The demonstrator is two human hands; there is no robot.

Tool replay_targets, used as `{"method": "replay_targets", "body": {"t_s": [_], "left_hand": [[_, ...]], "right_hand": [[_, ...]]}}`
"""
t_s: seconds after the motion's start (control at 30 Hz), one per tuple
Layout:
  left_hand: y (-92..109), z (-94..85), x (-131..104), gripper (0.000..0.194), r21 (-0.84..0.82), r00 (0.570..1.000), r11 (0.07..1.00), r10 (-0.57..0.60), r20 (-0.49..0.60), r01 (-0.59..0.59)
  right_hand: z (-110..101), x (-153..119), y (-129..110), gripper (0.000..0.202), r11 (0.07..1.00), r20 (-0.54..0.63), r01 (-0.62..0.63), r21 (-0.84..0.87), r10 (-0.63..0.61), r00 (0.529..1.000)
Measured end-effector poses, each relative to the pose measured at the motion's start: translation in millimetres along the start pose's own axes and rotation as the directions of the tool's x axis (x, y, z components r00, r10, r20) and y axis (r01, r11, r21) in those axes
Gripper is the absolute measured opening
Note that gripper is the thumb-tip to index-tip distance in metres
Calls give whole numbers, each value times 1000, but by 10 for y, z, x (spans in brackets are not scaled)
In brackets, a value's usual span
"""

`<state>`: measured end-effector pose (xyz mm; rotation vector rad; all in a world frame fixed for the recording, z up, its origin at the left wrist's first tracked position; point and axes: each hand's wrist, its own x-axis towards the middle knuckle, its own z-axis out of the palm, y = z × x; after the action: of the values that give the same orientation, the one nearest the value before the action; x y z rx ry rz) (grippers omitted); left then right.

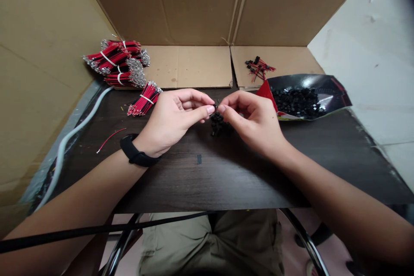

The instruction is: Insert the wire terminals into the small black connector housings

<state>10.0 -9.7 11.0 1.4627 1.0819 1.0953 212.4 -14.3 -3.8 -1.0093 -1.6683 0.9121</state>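
My left hand (176,116) and my right hand (252,120) meet over the middle of the dark table, fingertips nearly touching. Between them is a small dark piece (216,107), pinched by the left thumb and fingers. The right thumb and index finger are closed at its other side; what they grip is too small to make out. Just beneath the hands lies a small pile of black parts (220,125), partly covered by them. A bundle of red and black wires (145,98) with a white tie rests beside my left hand.
More tied wire bundles (119,62) are heaped at the back left. A loose red wire (110,139) lies at left. An open bag (304,97) of black parts stands right, before some wired pieces (258,68) on cardboard (190,64). A dark scrap (199,159) lies near the front.
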Motion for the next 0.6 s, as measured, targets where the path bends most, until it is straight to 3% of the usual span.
{"method": "replay_targets", "body": {"t_s": [0.37,0.6], "left_hand": [[-36,15,-11,12,-31,998,997,65,-11,-65],[-74,86,-45,11,-16,995,998,64,-79,-65]], "right_hand": [[8,0,36,19,999,5,-6,43,6,1000],[67,-64,42,20,1000,-50,-10,25,11,999]]}}
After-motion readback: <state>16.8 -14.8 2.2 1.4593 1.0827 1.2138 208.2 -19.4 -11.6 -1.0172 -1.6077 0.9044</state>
